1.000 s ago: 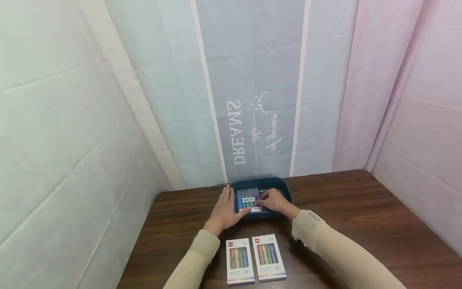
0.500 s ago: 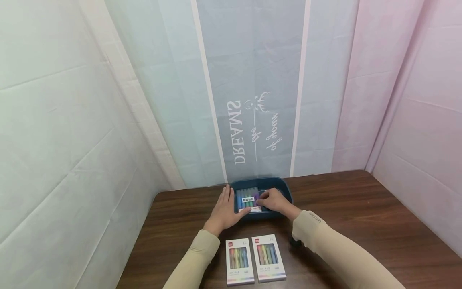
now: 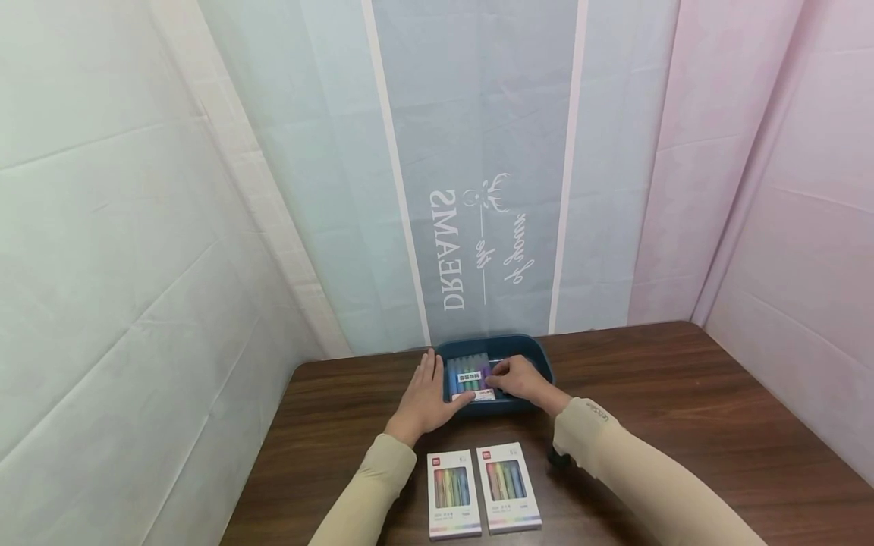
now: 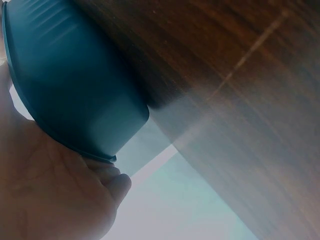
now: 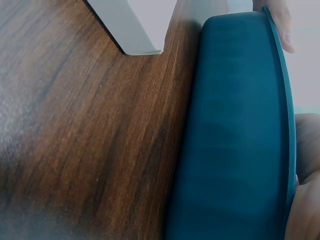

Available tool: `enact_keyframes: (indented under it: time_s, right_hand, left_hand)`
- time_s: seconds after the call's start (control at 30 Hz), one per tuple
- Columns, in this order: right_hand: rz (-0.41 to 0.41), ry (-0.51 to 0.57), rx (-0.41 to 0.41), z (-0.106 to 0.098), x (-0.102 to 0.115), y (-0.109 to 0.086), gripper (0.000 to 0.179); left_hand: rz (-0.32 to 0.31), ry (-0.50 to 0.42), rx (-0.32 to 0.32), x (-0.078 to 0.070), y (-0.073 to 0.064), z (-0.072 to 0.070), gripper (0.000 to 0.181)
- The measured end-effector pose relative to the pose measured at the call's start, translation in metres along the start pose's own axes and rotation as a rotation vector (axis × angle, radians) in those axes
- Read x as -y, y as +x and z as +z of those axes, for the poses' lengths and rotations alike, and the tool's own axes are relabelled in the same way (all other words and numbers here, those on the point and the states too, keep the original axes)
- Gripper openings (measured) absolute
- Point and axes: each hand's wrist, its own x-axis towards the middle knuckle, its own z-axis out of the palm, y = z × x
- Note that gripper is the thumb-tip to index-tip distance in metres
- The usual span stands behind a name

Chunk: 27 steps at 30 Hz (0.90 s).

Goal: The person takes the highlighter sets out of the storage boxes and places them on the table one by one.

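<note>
A dark blue-green plastic basket [image 3: 526,343] stands at the table's far edge. Inside it, on the left, lies a clear pack of coloured markers [image 3: 464,366] with a white label. My left hand [image 3: 425,398] rests along the basket's left rim, fingers straight, thumb reaching over the front rim to the pack's near end. My right hand [image 3: 520,378] reaches into the basket and pinches the pack's right edge, by the purple marker. The left wrist view shows the left palm [image 4: 50,185] against the rim. In the right wrist view, the basket wall [image 5: 235,130] hides the right fingertips.
Two white boxes of coloured pens, the left box [image 3: 454,493] and the right box [image 3: 508,487], lie side by side on the brown wooden table [image 3: 683,409], nearer me than the basket. A printed cloth [image 3: 492,152] hangs behind the table.
</note>
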Motion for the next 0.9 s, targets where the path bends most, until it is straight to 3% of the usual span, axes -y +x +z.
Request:
enact_keyframes:
  time_s: [0.67,0.9]
  right_hand:
    - [0.016,0.051,-0.021,-0.0018,0.0014,-0.0014,0.028]
    - [0.011,0.139,-0.014,-0.0019,0.0015,-0.0006,0.030]
  left_hand:
    - [-0.007,0.018,0.000,-0.0009,0.0010,0.0013,0.111]
    - [-0.010,0.018,-0.004,0.0000,0.0011,0.0023,0.111]
